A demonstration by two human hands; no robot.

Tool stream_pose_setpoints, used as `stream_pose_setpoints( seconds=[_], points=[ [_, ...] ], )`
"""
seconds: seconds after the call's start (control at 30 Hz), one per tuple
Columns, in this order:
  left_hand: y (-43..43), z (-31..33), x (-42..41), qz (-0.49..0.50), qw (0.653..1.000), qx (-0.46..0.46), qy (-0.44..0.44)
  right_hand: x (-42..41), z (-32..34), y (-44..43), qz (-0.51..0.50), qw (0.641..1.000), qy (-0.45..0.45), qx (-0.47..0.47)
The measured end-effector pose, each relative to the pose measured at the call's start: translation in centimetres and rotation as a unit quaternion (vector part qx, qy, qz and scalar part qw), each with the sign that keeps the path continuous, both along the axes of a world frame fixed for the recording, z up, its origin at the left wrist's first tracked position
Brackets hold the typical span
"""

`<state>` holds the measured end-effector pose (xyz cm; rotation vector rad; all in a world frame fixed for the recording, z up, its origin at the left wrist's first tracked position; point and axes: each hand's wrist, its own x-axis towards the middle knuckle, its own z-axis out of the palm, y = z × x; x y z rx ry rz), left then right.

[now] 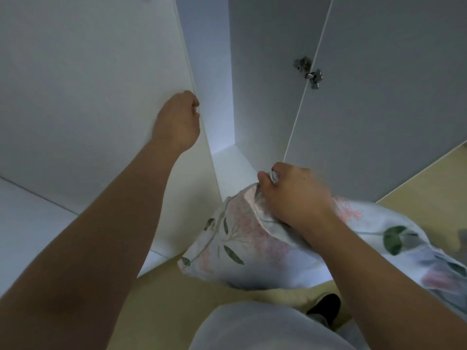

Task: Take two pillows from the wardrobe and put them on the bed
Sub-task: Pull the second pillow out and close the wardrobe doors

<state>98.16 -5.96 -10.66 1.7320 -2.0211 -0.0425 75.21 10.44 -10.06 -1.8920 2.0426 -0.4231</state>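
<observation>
My right hand (pixel 293 195) is clamped on a bunched corner of the pillow (pixel 242 246), which hangs near, outside the wardrobe (pixel 252 72). My left hand (pixel 178 120) is curled on the left door (pixel 88 97) edge. Risk: the cover slips; the pillow drops.

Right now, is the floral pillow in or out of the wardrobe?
Out: the floral pillow hangs over the floor, bunched in the right hand, in front of the wardrobe.

head-worn view, facing down, close to wardrobe (pixel 88 97)
</observation>
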Motion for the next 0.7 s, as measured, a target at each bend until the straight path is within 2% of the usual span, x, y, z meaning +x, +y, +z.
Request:
stream_pose_setpoints(
  seconds=[0.07,0.13,0.23,0.3,0.47,0.57,0.7],
  points=[
    [0.9,0.2,-1.2,-0.024,0.999,0.023,0.0,-0.5,-0.1,0.4,-0.009,1.0,-0.008,-0.002],
    [2.6,0.9,-4.2,-0.095,0.995,0.029,0.024,-1.5,-0.3,0.9,-0.029,1.0,-0.004,0.003],
    [6.0,2.4,-10.8,-0.27,0.962,0.036,0.02,-3.5,-0.5,1.8,-0.073,0.997,-0.015,0.003],
    [7.3,3.3,-15.4,-0.344,0.939,0.027,0.011,-5.3,-0.8,3.0,-0.107,0.994,-0.016,-0.002],
    [7.8,5.0,-23.4,-0.422,0.906,-0.005,-0.017,-9.0,-0.1,5.9,-0.188,0.982,-0.017,-0.005],
    [8.8,5.7,-27.9,-0.487,0.87,-0.036,-0.07,-11.9,0.6,7.8,-0.236,0.972,-0.003,-0.008],
    [9.9,6.1,-33.9,-0.546,0.807,-0.109,-0.199,-15.1,1.4,9.9,-0.277,0.961,0.009,-0.017]
  ],
)
